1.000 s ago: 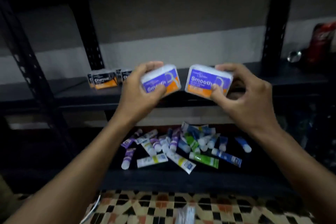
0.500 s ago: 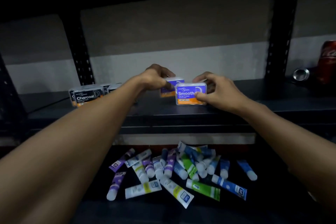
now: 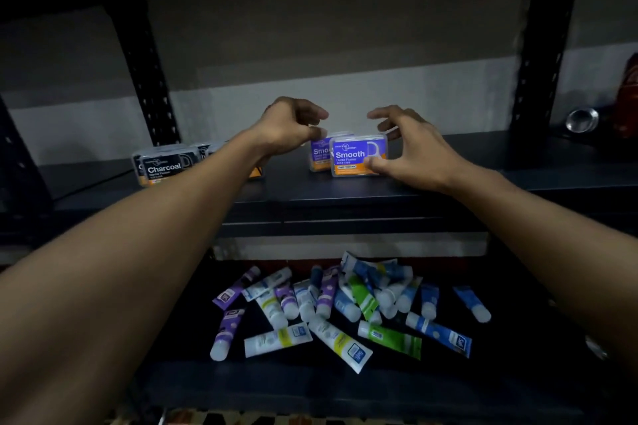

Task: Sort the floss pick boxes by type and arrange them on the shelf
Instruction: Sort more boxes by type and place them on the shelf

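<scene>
1. The right hand (image 3: 414, 152) pinches the front box (image 3: 355, 157), a purple-and-orange "Smooth" one, at its right end. The thumb is on the front face, a finger is behind the top right corner, and the index finger is lifted above the lid.
2. That box stands upright on the shelf (image 3: 310, 193), just left of the right palm.
3. The left hand (image 3: 290, 128) hovers with fingers curled over the rear box (image 3: 318, 153), a second "Smooth" one. Its thumb tip is at the box's top left corner, but I cannot tell whether it grips or only touches.
4. The rear box stands on the shelf between the two hands, just behind and left of the front box and partly hidden by it.
5. Charcoal boxes (image 3: 162, 167) stand clustered well left of the left hand, partly behind its forearm.
6. A red can (image 3: 630, 97) sits far right of the right hand.
7. Tubes (image 3: 328, 307) lie heaped on a lower level, below both forearms.
</scene>
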